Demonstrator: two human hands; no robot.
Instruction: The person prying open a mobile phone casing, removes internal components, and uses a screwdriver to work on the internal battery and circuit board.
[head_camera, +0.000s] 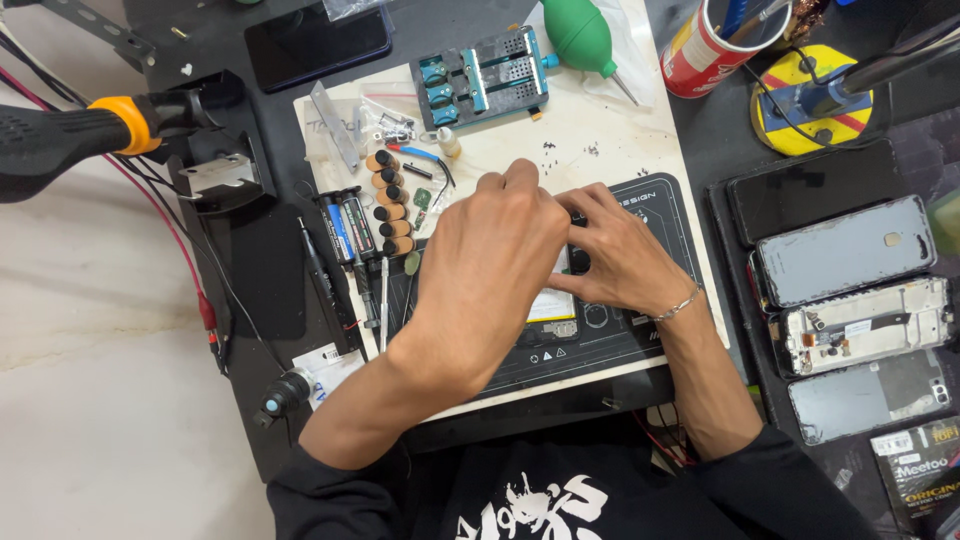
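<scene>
While left hand (495, 255), right hand (615, 260) cover opened phone (555, 305), mat (650, 195) edge crowded.

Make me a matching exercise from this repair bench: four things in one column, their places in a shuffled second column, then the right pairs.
Things:
1. green air blower
2. red can
3. row of brown bit holders
4. stripped phone frame

Places:
A. far right of the bench
B. left of the left hand
C. top, on the white mat
D. top right, holding tools

Pairs: 1-C, 2-D, 3-B, 4-A
</scene>
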